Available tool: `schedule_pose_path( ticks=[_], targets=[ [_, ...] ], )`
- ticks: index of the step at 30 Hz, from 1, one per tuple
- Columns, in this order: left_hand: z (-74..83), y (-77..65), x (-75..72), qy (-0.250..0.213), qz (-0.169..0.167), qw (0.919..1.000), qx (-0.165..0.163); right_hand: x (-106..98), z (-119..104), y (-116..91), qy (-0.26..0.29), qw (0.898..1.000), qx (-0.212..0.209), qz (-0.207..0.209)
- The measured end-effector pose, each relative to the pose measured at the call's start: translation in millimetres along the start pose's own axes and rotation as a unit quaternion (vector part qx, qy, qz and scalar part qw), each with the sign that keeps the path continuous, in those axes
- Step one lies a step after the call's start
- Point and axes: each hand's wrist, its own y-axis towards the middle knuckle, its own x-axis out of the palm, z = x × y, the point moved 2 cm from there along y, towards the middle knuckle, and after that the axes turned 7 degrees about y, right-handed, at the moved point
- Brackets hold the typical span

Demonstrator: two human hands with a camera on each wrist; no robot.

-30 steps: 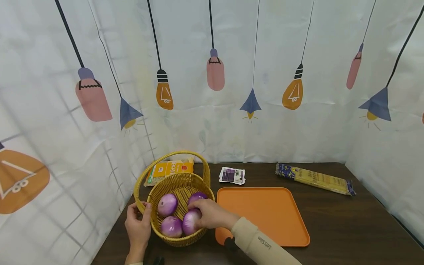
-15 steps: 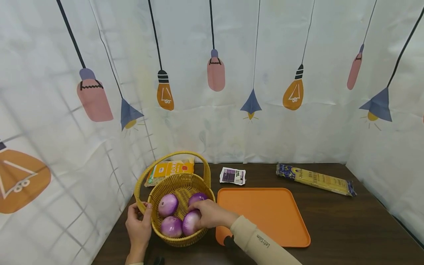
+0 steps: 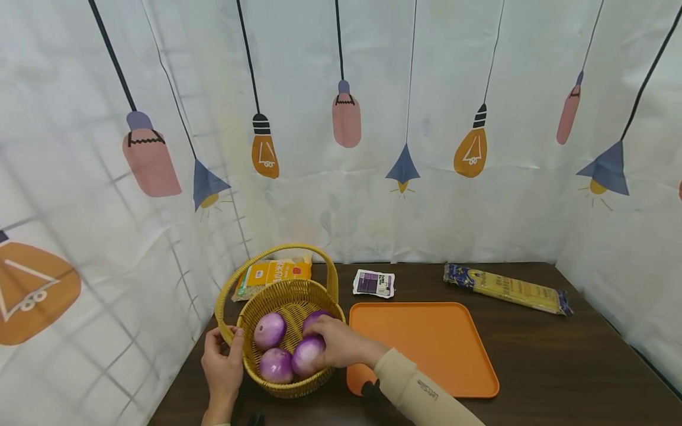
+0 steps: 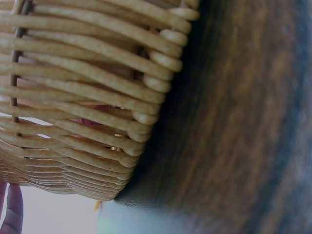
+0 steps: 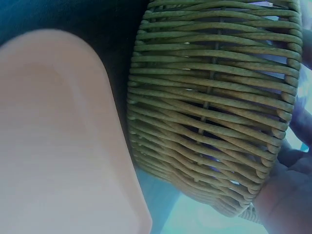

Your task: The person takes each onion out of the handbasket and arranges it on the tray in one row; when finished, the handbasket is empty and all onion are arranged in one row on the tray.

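A yellow woven basket (image 3: 288, 389) with an arched handle (image 3: 298, 247) stands on the dark table and contains several purple onions. On its left side, my left hand (image 3: 222, 368) pinches the rim where the handle meets it. My right hand (image 3: 343, 344) reaches over the right rim, its fingers round the front right onion (image 3: 306, 356). The back right onion (image 3: 315, 318) is partly covered by that hand. Two more, a back left onion (image 3: 270, 330) and a front left onion (image 3: 276, 365), lie beside it. Basket weave (image 4: 87, 73) fills much of the left wrist view.
An orange tray (image 3: 421, 343) lies right of the basket, a dark-handled object (image 3: 370, 389) at its near left corner. Behind are a yellow food bag (image 3: 277, 275), a small white-and-purple packet (image 3: 374, 283) and a long yellow packet (image 3: 508, 289). Curtains surround the table.
The front right onion has shifted very slightly left under my right hand. My left hand and the basket stay practically where they were.
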Motion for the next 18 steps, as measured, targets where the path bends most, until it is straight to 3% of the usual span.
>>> schedule_pose_path(
  ticks=[7, 14, 18],
  targets=[
    [-1.6, -0.6, 0.2, 0.010, -0.001, 0.9999, -0.011, 0, 5, -8, 0.106, 0.993, 0.018, 0.055],
    [-35.6, 2.2, 11.5, 0.003, -0.018, 0.9998, 0.008, -2, 11, -19, 0.176, 0.978, -0.007, 0.115],
    [-43.7, 3.2, 14.8, 0.003, -0.039, 0.9992, -0.003, -6, 14, -25, 0.206, 0.969, -0.002, 0.139]
  ],
)
